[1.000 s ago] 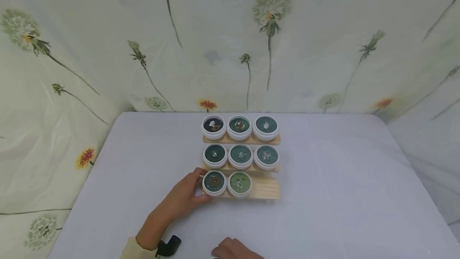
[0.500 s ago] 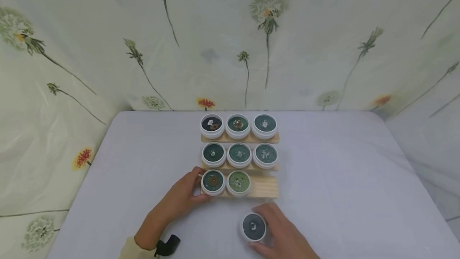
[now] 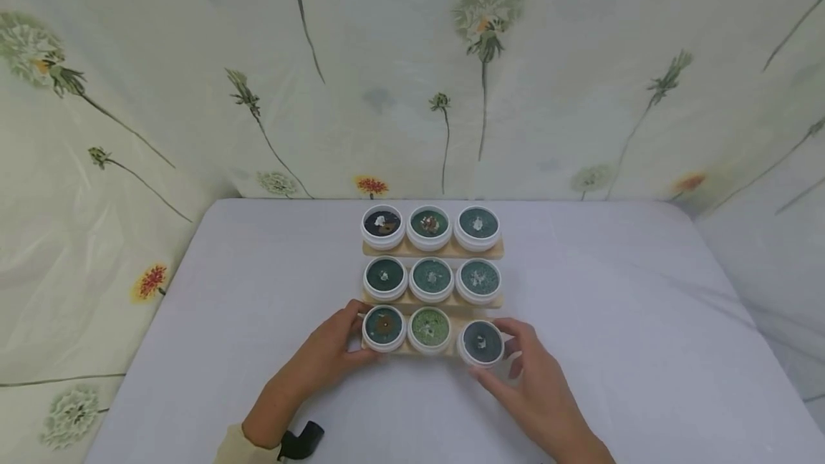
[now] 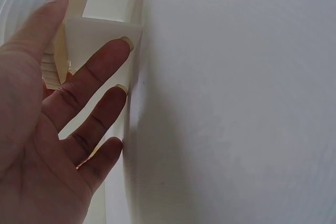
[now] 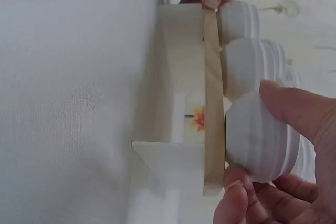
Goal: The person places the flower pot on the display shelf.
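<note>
A three-step wooden rack (image 3: 409, 351) on white supports carries rows of small white round pots with mostly greenish tops. My right hand (image 3: 538, 385) holds one white pot with a grey-blue top (image 3: 482, 343) between thumb and fingers, at the right end of the front step. In the right wrist view that white pot (image 5: 260, 135) sits against the wooden board (image 5: 212, 98), fingers below it. My left hand (image 3: 331, 349) grips the left end of the front step, beside a pot with a brown-centred top (image 3: 384, 328). In the left wrist view several fingers (image 4: 100, 69) extend near the white support (image 4: 100, 38).
A green-topped pot (image 3: 430, 329) stands between the two end pots of the front step. Two full rows rise behind it. A black object (image 3: 303, 441) is at the left wrist. The white table (image 3: 612, 349) meets a flowered curtain (image 3: 387, 77) at the back.
My right hand has come up from the bottom edge, carrying the grey-topped pot forward and right to the front step's right end. The left hand stays at the rack's left end.
</note>
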Motion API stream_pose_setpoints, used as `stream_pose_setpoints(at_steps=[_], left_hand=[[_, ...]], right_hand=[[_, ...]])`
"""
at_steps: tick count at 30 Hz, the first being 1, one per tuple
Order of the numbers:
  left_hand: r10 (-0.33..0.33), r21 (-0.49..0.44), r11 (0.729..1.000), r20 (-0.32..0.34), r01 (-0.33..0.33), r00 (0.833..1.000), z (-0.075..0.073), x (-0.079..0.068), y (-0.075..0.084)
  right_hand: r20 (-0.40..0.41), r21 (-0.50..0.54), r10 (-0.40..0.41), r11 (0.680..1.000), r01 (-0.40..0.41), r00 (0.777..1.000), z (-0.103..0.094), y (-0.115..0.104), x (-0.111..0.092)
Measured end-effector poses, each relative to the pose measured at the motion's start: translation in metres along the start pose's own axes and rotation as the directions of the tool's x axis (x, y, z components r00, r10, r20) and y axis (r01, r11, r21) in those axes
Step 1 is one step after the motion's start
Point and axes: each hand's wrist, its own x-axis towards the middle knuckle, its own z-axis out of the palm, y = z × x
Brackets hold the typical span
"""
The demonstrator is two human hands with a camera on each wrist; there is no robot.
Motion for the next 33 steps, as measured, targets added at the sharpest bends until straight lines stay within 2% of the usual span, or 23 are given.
stream_pose_setpoints(at_steps=[4, 12, 20, 33], left_hand=[[-0.008, -0.008, 1.0, 0.006, 0.008, 1.0, -0.0003, -0.0007, -0.0007], [-0.007, 0.005, 1.0, 0.007, 0.007, 1.0, 0.0002, -0.0002, -0.0009], [0.003, 0.001, 1.0, -0.003, -0.003, 1.0, 0.0007, -0.0001, 0.0001], [0.014, -0.008, 1.0, -0.005, -0.014, 1.0, 0.0015, -0.0011, -0.0025]], right_hand=[[-0.033, -0.01, -0.007, 1.0, 0.007, 0.999, 0.002, 0.0001, 0.0042], [-0.089, -0.047, -0.116, 0.993, 0.112, 0.989, 0.0044, 0.0035, 0.0085], [-0.107, -0.03, -0.066, 0.998, 0.063, 0.992, 0.0055, 0.0015, 0.0079], [-0.111, 0.009, -0.076, 0.997, 0.078, 0.991, 0.0075, 0.0026, 0.0076]])
